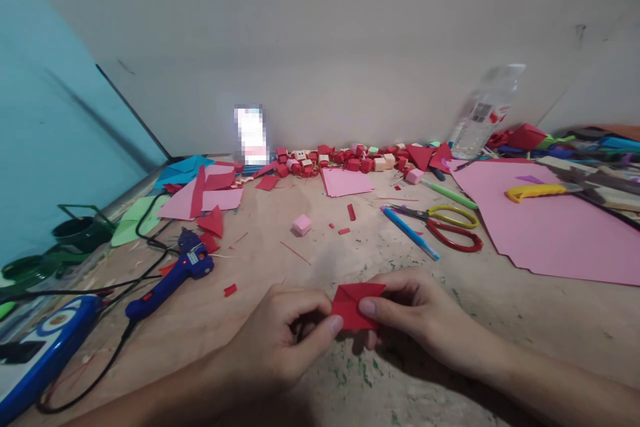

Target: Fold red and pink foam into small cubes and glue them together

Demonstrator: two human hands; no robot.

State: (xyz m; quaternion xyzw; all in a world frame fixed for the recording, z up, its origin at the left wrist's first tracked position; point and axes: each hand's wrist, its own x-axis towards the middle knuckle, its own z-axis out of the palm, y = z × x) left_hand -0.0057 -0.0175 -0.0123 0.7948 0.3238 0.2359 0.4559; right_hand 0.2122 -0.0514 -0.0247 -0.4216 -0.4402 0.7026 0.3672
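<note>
Thumb in front, the left hand (293, 330) pinches the folded red paper (354, 310) at its eight o'clock corner, the right hand (423, 310) gripping its three o'clock side. Beyond lie a pink cube (301, 225) at eleven, pink sheets (347, 182) at twelve, a blue pen (411, 233) at one.

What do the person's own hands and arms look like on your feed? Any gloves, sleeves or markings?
Left hand and right hand are both ungloved. The left forearm and right forearm show no sleeve, watch, bracelet or clear marking. Some fingers are partly hidden, so rings can't be ruled out.
</note>
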